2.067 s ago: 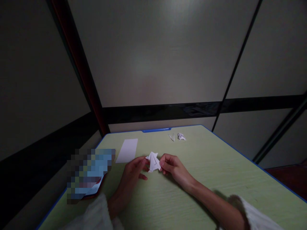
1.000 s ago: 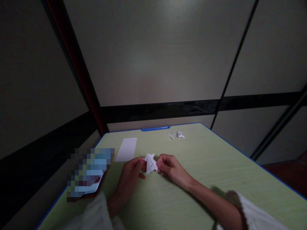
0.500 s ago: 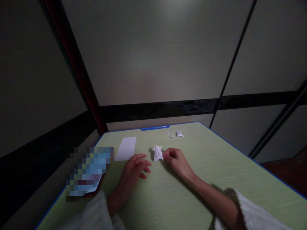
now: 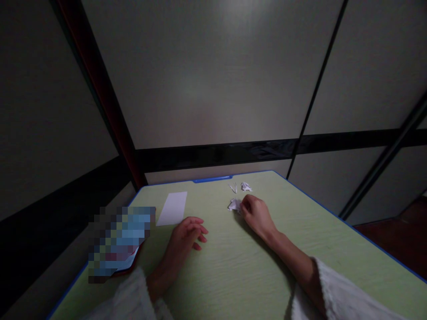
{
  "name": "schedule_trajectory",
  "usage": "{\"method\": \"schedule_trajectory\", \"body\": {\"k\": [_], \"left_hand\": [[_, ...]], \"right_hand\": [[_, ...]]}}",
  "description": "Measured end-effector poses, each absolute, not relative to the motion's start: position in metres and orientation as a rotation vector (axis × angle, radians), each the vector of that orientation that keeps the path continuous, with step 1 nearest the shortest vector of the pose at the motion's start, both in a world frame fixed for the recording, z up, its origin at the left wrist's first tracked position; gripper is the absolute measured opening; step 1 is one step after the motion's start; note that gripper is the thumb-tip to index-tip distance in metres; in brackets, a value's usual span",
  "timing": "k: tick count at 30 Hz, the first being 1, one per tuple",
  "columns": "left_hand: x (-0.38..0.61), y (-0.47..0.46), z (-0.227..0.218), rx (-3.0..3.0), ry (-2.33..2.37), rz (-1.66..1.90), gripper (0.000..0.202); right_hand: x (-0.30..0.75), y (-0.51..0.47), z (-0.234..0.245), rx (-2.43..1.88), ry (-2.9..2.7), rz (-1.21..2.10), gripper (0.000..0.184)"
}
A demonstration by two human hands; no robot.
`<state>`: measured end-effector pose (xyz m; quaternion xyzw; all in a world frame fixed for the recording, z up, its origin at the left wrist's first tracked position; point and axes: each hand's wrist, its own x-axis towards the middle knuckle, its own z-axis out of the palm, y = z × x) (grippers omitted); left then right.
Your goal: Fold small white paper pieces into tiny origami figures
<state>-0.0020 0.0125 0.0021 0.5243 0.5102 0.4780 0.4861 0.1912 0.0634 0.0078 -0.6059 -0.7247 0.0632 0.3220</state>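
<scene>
Folded paper figure [image 4: 234,205] is sitting far across the table [image 4: 220,271], right of centre; I am seeing the right hand [image 4: 257,214] pinching its right edge. Left hand [image 4: 187,233] is showing loosely parted fingers near a white sheet [image 4: 172,209]. Farther off, a second figure [image 4: 246,186] and thin white slivers [image 4: 235,188] are lying.

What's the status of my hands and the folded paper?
Right hand curled at near folded paper, grip hidden. Left hand open, apart from it. Second folded paper, thin strips beyond.
</scene>
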Motion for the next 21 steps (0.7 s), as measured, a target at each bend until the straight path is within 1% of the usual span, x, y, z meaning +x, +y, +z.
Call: {"method": "schedule_trajectory", "body": {"k": [4,6,11,13,15,17,19,21], "left_hand": [[-0.003,0.014,0.000,1.270,1.244,1.143,0.017],[-0.003,0.013,0.001,1.273,1.233,1.150,0.016],[-0.001,0.009,0.004,1.296,1.253,1.159,0.014],[0.000,0.009,0.005,1.298,1.258,1.156,0.013],[0.000,0.009,0.004,1.298,1.256,1.152,0.013],[-0.001,0.010,0.003,1.295,1.249,1.148,0.013],[-0.001,0.011,0.002,1.292,1.236,1.145,0.013],[-0.001,0.011,0.002,1.288,1.230,1.142,0.013]], "right_hand": [[0.170,0.043,0.009,-1.238,-2.234,0.137,0.015],[0.160,0.036,0.007,-1.182,-2.327,0.141,0.015],[0.161,0.040,0.006,-1.255,-2.326,0.005,0.016],[0.170,0.050,0.009,-1.350,-2.213,-0.078,0.015],[0.180,0.059,0.010,-1.456,-2.043,-0.090,0.013],[0.188,0.067,0.007,-1.561,-1.907,0.000,0.013],[0.192,0.073,0.002,-1.619,-1.887,0.148,0.017],[0.192,0.075,-0.003,-1.654,-1.872,0.228,0.018]]}}
